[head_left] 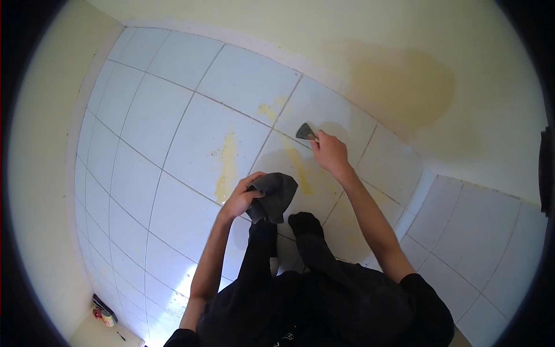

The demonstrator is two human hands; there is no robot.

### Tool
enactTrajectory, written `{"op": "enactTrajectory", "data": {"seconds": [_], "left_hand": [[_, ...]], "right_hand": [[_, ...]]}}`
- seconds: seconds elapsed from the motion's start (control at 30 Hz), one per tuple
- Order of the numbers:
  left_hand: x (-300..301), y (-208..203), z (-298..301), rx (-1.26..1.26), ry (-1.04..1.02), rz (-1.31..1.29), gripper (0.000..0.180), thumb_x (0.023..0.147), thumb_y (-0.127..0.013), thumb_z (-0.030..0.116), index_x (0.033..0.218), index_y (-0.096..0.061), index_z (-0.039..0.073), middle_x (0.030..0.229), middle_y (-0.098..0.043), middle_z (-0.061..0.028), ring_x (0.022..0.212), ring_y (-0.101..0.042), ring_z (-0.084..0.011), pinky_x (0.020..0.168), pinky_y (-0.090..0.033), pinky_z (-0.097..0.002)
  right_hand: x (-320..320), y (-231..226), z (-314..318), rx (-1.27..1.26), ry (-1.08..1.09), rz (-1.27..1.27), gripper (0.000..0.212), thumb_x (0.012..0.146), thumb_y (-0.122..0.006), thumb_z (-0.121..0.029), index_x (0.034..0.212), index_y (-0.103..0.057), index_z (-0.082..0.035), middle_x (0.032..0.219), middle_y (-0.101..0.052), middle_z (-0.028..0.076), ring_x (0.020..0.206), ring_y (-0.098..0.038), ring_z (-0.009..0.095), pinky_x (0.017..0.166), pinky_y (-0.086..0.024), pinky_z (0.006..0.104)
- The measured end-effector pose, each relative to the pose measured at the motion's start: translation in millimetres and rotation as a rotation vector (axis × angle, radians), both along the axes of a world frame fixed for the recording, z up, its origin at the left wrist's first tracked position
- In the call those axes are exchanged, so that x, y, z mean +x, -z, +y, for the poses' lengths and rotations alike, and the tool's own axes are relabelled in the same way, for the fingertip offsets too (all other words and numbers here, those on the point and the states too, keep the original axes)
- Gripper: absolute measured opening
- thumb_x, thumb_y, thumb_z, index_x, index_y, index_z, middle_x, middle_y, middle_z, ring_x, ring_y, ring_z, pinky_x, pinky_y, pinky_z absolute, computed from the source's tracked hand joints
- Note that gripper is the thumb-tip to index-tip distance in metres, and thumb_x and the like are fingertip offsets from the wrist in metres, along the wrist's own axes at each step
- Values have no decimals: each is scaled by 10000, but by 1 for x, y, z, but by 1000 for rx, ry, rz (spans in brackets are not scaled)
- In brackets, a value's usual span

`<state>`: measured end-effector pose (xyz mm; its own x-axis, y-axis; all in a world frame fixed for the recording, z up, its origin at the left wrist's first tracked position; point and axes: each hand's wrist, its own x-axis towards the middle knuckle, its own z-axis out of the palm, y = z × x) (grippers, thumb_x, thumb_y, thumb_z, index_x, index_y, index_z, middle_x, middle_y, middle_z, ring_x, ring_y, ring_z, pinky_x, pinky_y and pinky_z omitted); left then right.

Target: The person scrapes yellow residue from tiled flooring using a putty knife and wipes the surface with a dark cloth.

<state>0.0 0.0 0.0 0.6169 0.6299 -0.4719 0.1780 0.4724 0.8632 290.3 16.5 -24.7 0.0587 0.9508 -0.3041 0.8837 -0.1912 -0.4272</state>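
In my left hand [241,198] is a crumpled dark grey cloth [276,195], with the fingers closed round its left side. My right hand [331,152] grips a scraper [304,132] by its handle, most of which is hidden in the fist. Its dark, wide blade points up and left, over the floor tiles; whether it touches them I cannot tell. Yellow smears mark the white tiles: a long streak [229,165] above my left hand, another streak [298,166] between the hands, and a smaller patch [267,111] farther off.
White floor tiles [179,124] with grey joints spread around me. A yellowish wall [312,34] with a brown shadow stands beyond them. A raised tiled step [462,231] lies at the right. Several small items, including a bottle [107,318], sit at the lower left. My feet [304,222] are close below the cloth.
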Motion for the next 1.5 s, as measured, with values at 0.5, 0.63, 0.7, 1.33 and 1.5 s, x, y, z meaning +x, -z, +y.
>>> {"op": "enactTrajectory", "data": {"seconds": [0.5,0.63,0.7,1.33,1.5], "left_hand": [[-4,0,5,-34,-23,19,417,729,-532,14,1145,-556,16,1034,-619,-73,1022,-543,-163,927,-402,-282],[-5,2,2,1,-23,38,420,733,-529,13,1152,-556,16,1038,-621,-78,1018,-550,-166,926,-406,-286],[-6,3,1,-15,-25,26,420,733,-530,13,1153,-555,14,1038,-621,-80,1017,-551,-166,927,-406,-287],[3,-3,-1,28,-17,35,436,724,-533,13,1159,-554,24,1051,-620,-84,1023,-551,-175,938,-400,-291],[1,-1,-4,27,-10,46,442,720,-533,11,1161,-556,24,1053,-621,-87,1027,-553,-182,938,-402,-297]], "right_hand": [[-16,-1,15,-34,88,8,212,870,-585,-218,864,-669,-25,828,-665,205,784,-647,381,694,-505,478],[-21,-1,13,-19,39,-37,229,887,-567,-210,844,-638,3,783,-655,213,752,-647,384,673,-504,485],[-20,5,17,-2,33,-42,201,871,-582,-196,865,-652,-8,804,-665,208,755,-657,373,673,-516,472],[-6,0,19,-37,-14,-49,177,854,-627,-215,852,-695,-51,773,-669,183,758,-655,360,670,-505,468],[5,4,10,-139,-12,-65,168,826,-662,-234,911,-721,-102,784,-680,145,769,-661,332,676,-510,443]]}}
